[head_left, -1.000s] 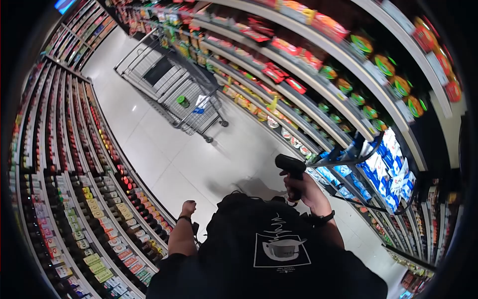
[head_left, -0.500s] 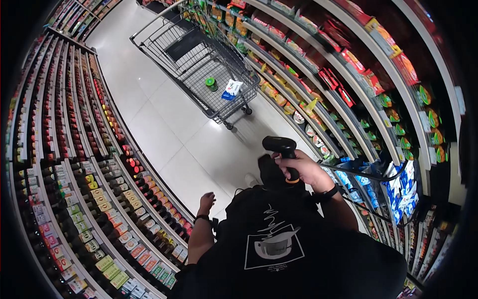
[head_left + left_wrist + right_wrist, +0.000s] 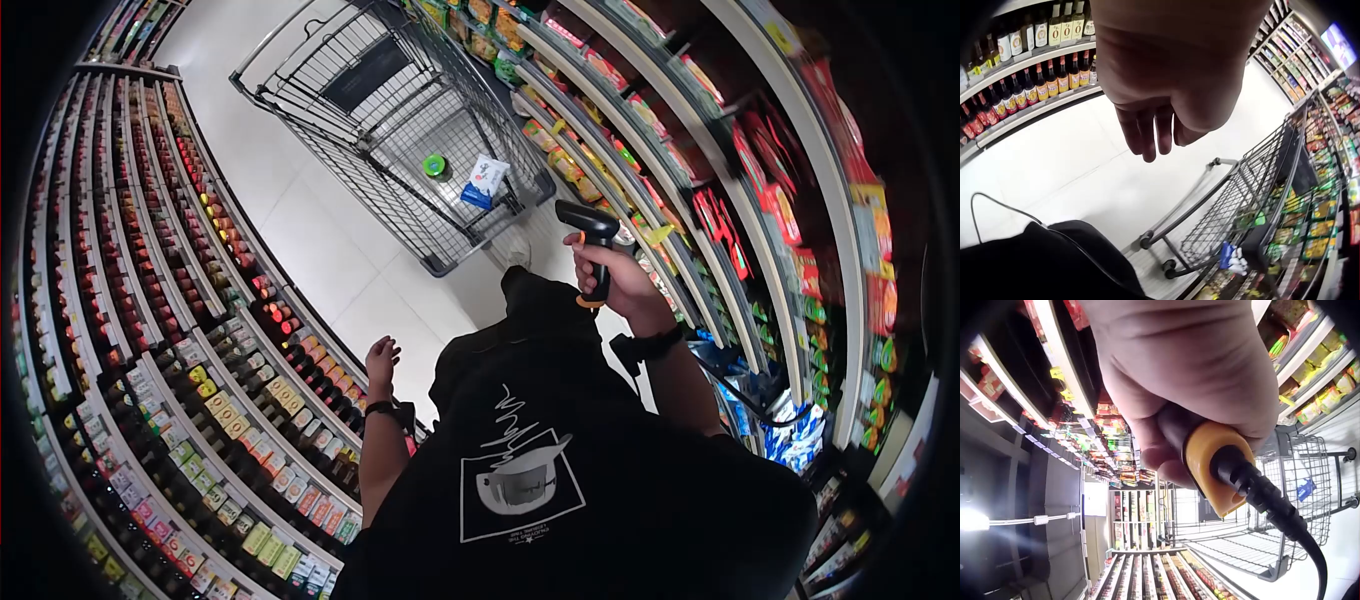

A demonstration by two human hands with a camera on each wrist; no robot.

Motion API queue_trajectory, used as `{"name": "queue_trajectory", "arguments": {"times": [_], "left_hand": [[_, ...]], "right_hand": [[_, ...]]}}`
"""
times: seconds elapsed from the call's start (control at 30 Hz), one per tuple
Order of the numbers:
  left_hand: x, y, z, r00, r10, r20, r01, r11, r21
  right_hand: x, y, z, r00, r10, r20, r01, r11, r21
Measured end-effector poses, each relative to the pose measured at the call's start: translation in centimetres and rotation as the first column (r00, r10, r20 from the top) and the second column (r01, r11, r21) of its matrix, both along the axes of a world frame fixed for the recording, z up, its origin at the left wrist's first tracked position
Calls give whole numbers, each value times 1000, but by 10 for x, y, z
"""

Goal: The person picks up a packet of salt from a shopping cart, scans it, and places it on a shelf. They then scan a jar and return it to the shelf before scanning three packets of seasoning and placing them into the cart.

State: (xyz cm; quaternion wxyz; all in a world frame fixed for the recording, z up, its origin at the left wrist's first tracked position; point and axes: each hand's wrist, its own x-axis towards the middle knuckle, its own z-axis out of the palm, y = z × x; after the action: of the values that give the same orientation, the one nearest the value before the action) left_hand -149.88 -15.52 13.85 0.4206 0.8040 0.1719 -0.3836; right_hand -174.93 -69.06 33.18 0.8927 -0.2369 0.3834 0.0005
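Note:
My right hand (image 3: 622, 277) grips the handle of a black barcode scanner (image 3: 588, 222) with orange trim. In the right wrist view its yellow-orange butt (image 3: 1215, 464) and black cord (image 3: 1272, 509) come out below the palm. The left hand (image 3: 382, 362) hangs beside the body with nothing in it, its fingers loosely bent; in the left wrist view the fingers (image 3: 1147, 131) point down over the floor. Ahead stands a wire shopping cart (image 3: 345, 165). Inside it are a green-lidded container (image 3: 434, 166) and a white-and-blue packet (image 3: 485, 181).
Shelves of bottles and jars (image 3: 230, 400) line the left side of the aisle. On the right, shelves (image 3: 680, 150) hold colourful packaged food, with blue-and-white packs (image 3: 795, 435) in a rack near the body. Pale tiled floor (image 3: 350, 290) runs between them.
The cart appears nearer and larger as the person moves towards it. My right hand keeps its hold on the scanner, and the left arm still hangs at the side.

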Motion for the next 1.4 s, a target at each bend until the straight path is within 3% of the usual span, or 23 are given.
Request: {"name": "queue_trajectory", "arguments": {"times": [0.17, 0.27, 0.5, 0.8, 0.97, 1.13, 1.17, 1.23, 1.3, 1.33, 1.4], "left_hand": [[54, -58, 38, 995, 95, 43, -92, 993, -78], [79, -87, 46, 999, 38, 39, -35, 996, -84], [132, -101, 19, 993, -69, -97, 65, 997, -48], [279, -102, -24, 953, -230, -198, 214, 972, -102], [369, -153, -46, 966, -259, -13, 255, 957, -140], [385, -263, -1, 871, -388, 301, 458, 864, -211], [380, -284, 12, 875, -422, 238, 445, 894, -54], [376, -291, -8, 785, -546, 294, 527, 837, 147], [356, -280, -14, 723, -601, 341, 547, 799, 250], [338, -292, 24, 691, -645, 327, 581, 764, 280], [327, -283, 24, 618, -648, 445, 531, 762, 371]], "right_hand": [[56, -46, -6, 999, 7, 35, -8, 1000, 23], [78, -58, -6, 999, -16, 38, 15, 999, 28], [109, -54, -1, 999, -50, 8, 51, 999, -17], [138, 23, 33, 944, -317, -93, 307, 946, -108], [159, 73, 37, 913, -357, -199, 345, 934, -95], [164, 100, 47, 878, -404, -258, 386, 915, -120], [163, 102, 49, 872, -408, -272, 390, 913, -119], [153, 109, 47, 860, -425, -283, 410, 905, -114], [144, 107, 47, 856, -432, -285, 417, 901, -115], [142, 104, 52, 840, -426, -336, 404, 905, -137], [125, 101, 47, 844, -440, -306, 429, 897, -107]]}}
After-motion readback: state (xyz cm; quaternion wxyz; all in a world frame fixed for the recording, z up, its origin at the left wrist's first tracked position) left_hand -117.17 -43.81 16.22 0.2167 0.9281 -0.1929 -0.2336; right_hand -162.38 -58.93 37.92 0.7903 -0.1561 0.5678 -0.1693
